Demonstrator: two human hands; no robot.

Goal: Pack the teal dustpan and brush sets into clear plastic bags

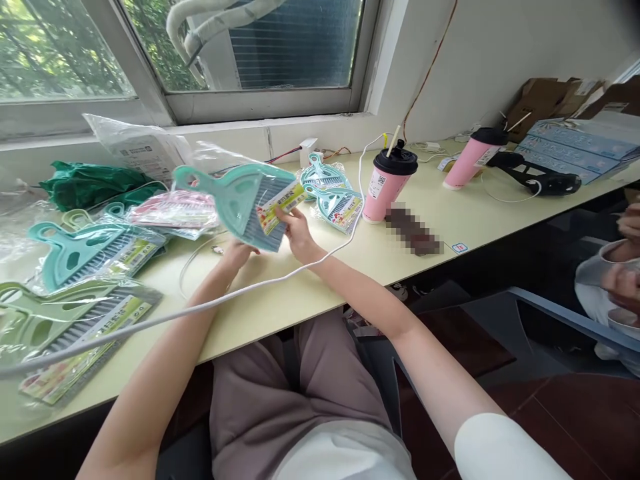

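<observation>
1. Pale yellow counter (pixel 450 220) runs under a window, its left part strewn with packaged brush-and-dustpan sets.
2. Just above that counter, near its middle, a teal brush-and-dustpan set (pixel 245 200) is held up between both hands. Its long axis slants from the handle at upper left down to the bristle end and paper label at lower right.
3. The right hand (pixel 296 233) meets the set at the label end, thumb and fingers pinching the lower right corner. The left hand (pixel 237 252) sits below the bristle edge, fingers curled up against the underside; whether it truly clamps the set or only props it is hard to tell from this angle.
4. Both hands are at the bristle end, so the handle points away from them, up and to the left. The right hand is the nearer one to the label.
5. A white cable (pixel 200 308) crosses over both forearms and trails off the counter to the left.
6. To the left lie more teal sets in plastic wrap (pixel 85 250), a pink set (pixel 173 210) and olive sets (pixel 65 333); just right of the held set lie two wrapped teal ones (pixel 333 193).
7. Farther right stand a pink cup (pixel 387 187) with a black lid, then a second pink cup (pixel 473 159), a black tool (pixel 537 177) and blue boxes (pixel 580 147).
8. Another person (pixel 613 280) sits at the right edge.
</observation>
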